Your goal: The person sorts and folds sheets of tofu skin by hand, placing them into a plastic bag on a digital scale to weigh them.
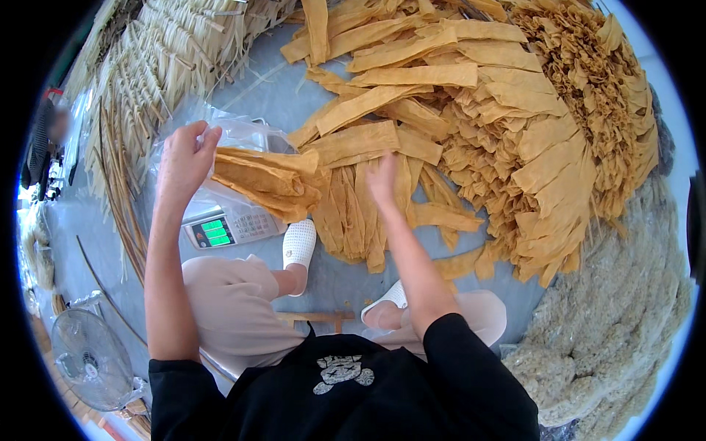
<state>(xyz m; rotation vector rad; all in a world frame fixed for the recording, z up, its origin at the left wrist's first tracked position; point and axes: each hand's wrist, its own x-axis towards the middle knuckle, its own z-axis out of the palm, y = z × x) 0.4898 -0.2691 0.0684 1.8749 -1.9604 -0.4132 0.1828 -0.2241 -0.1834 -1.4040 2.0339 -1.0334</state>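
Note:
My left hand (185, 158) is closed on the rim of a clear plastic bag (254, 136). In the bag lies a bundle of folded yellow-brown sheets (268, 180) that look like dried tofu skin. Under the bag is a grey digital scale (250, 223), its display lit green; the bag and sheets hide most of its pan. To the right, my right hand (382, 178) is among loose strips of dried tofu skin (357, 145) on the floor. Its fingers seem to pinch a strip, though the fingertips are partly hidden.
A large heap of yellow strips and crumpled sheets (544, 117) spreads at the far right. Pale strips on sticks (169, 51) are piled far left, beside long thin rods (118, 184). A tangled greyish mass (603, 323) lies near right. A fan (92, 360) stands near left.

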